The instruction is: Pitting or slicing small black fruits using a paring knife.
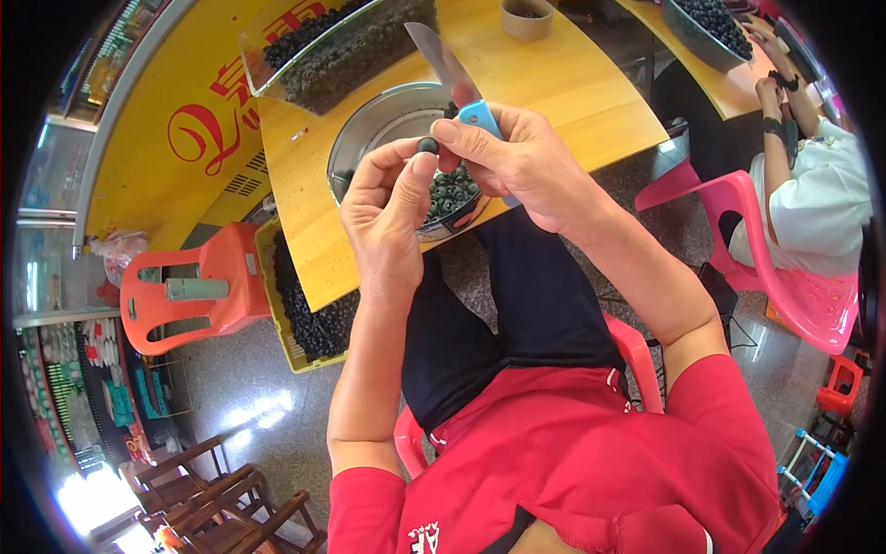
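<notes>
My left hand (386, 208) pinches a small dark round fruit (427, 145), olive-like, between thumb and fingertips. In my right hand (531, 166) is a knife (449, 72), its blue handle under the thumb and its blade pointing up and away to the left. Both hands meet above a round metal bowl (343, 152) at the near edge of the wooden table. Dark green-black fruits (450, 196) lie in the bowl, partly hidden by my hands. The right fingertips come close to the fruit, with something reddish beside them that I cannot make out.
A clear plastic bin (355, 65) of dark fruits and a small beige cup (527, 20) stand on the table (572, 92). A yellow crate (293, 346) of dark pieces sits on the floor by an orange chair (189, 309). At right, another person (812, 198) sits on a pink chair (784, 286).
</notes>
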The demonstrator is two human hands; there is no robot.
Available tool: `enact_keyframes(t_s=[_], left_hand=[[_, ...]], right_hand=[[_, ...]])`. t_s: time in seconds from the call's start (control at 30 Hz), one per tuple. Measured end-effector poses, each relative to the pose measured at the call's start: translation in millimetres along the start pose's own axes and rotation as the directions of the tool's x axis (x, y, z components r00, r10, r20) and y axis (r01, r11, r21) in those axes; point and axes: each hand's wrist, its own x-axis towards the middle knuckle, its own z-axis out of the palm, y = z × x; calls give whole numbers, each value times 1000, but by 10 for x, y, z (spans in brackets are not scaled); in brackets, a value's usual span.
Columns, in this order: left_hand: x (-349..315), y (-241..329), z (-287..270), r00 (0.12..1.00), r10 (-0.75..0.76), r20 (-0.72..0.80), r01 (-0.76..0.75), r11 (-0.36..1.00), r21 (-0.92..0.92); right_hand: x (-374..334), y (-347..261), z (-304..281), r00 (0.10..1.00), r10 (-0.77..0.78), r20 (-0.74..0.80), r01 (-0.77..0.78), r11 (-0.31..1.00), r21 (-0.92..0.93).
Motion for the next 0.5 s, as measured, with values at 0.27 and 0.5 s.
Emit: enact_keyframes(t_s=[0.27, 0.5], left_hand=[[20, -73, 14, 991, -106, 75, 127, 923, -364], [-3, -18, 3, 994, -77, 82, 94, 967, -237]], right_hand=[[-71, 102, -113, 820, -551, 153, 477, 512, -714], [-71, 109, -139, 754, -585, 300, 513, 239, -825]])
